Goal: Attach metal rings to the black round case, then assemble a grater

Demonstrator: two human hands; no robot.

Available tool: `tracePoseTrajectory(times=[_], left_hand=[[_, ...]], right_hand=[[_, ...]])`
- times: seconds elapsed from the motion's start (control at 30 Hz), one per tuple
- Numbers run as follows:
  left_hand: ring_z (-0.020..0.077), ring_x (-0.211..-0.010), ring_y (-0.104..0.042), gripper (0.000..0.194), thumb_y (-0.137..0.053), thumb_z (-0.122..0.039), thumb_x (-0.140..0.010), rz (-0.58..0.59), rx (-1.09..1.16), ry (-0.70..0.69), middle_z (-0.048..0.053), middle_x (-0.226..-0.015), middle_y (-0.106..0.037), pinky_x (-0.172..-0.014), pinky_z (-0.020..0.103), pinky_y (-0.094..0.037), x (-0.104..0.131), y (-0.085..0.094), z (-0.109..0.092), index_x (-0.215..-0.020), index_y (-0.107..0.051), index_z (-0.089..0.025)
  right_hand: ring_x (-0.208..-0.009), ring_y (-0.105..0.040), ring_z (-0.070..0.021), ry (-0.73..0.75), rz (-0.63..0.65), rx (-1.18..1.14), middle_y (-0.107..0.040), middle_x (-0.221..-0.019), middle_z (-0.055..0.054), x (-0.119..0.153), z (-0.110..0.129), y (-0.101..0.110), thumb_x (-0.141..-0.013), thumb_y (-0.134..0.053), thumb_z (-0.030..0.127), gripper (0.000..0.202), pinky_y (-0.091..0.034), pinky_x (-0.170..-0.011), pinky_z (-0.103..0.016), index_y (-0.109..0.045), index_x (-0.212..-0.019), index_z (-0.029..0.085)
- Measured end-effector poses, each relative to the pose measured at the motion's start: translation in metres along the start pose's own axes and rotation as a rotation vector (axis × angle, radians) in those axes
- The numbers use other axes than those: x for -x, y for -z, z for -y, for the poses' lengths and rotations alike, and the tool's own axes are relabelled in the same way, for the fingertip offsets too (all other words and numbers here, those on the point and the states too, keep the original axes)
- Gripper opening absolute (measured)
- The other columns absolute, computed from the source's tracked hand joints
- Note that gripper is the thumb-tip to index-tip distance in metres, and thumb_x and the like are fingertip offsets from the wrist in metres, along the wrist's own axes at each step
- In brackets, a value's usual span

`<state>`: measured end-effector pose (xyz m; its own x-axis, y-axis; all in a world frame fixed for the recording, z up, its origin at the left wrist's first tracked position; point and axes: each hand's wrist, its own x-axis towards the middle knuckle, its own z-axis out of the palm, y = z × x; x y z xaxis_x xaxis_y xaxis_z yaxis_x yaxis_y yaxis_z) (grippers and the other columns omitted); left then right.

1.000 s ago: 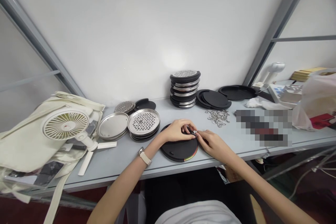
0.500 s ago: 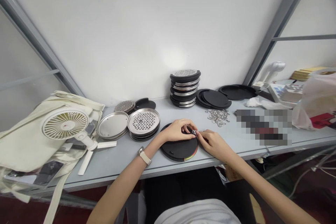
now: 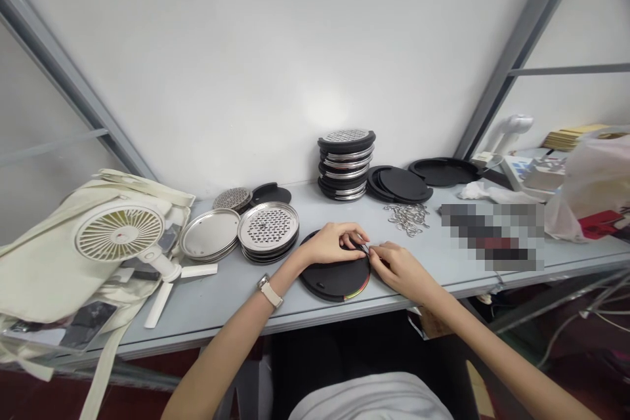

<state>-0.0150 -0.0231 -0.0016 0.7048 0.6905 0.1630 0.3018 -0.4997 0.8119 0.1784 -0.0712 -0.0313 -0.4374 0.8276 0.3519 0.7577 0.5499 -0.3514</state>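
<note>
A round black disc (image 3: 339, 279) with a shiny coloured strip on its right rim lies near the table's front edge. My left hand (image 3: 339, 243) rests over its upper part, thumb and fingers closed around a small dark piece at the disc's right side. Close beside it, my right hand (image 3: 396, 266) pinches something small at the same spot; fingers hide most of it. A pile of metal rings or clips (image 3: 408, 218) lies behind my right hand. To the left stand a stack of perforated metal discs (image 3: 268, 226) and a stack of plain metal discs (image 3: 211, 234).
At the back stands a tall stack of black and metal discs (image 3: 346, 164), with black discs (image 3: 404, 185) and a black tray (image 3: 445, 172) to its right. A white fan (image 3: 121, 234) and a cream bag (image 3: 44, 256) occupy the left; a plastic bag (image 3: 590, 177) is at right.
Both hands stay nearly in place. The small shiny metal piece that showed between my fingertips is now mostly hidden by them. The whole view has shifted very slightly.
</note>
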Motion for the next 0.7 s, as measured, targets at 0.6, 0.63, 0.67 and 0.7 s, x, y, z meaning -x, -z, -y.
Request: tracePoseTrajectory(times=[0.6,0.63,0.67,0.7], left_hand=[[0.0105,-0.075,-0.058,0.029,-0.067,-0.019,-0.07,-0.016,0.003,-0.019,0.003,-0.088,-0.062,-0.068,0.021,-0.045,-0.0004,-0.0002,-0.0007,-0.099,-0.062,-0.017],[0.0108,-0.075,-0.058,0.029,-0.067,-0.019,-0.07,-0.018,-0.001,-0.02,0.003,-0.088,-0.063,-0.068,0.021,-0.045,-0.0005,-0.0002,-0.0007,-0.099,-0.062,-0.017],[0.011,-0.076,-0.058,0.029,-0.067,-0.02,-0.07,-0.02,-0.005,-0.023,0.003,-0.088,-0.063,-0.068,0.021,-0.045,-0.0005,-0.0002,-0.0006,-0.099,-0.062,-0.017],[0.0112,-0.077,-0.058,0.029,-0.068,-0.02,-0.07,-0.021,-0.008,-0.026,0.003,-0.087,-0.063,-0.068,0.021,-0.045,-0.0005,-0.0002,-0.0006,-0.099,-0.062,-0.017]], right_hand=[[-0.061,-0.052,-0.0172,0.015,0.019,0.017,-0.057,-0.061,-0.004,0.0005,0.0,0.0007,-0.091,-0.036,0.021,0.029,-0.035,-0.059,-0.027,-0.056,-0.07,0.018],[-0.061,-0.052,-0.0173,0.017,0.021,0.02,-0.057,-0.062,-0.004,0.0003,0.0003,0.0009,-0.091,-0.036,0.021,0.029,-0.035,-0.06,-0.027,-0.055,-0.07,0.018],[-0.061,-0.053,-0.0173,0.019,0.024,0.023,-0.057,-0.062,-0.004,0.0002,0.0007,0.0011,-0.09,-0.035,0.02,0.028,-0.035,-0.06,-0.027,-0.055,-0.07,0.018],[-0.062,-0.053,-0.0173,0.019,0.027,0.024,-0.057,-0.063,-0.004,0.0,0.0011,0.0013,-0.09,-0.035,0.02,0.027,-0.035,-0.061,-0.027,-0.054,-0.071,0.018]])
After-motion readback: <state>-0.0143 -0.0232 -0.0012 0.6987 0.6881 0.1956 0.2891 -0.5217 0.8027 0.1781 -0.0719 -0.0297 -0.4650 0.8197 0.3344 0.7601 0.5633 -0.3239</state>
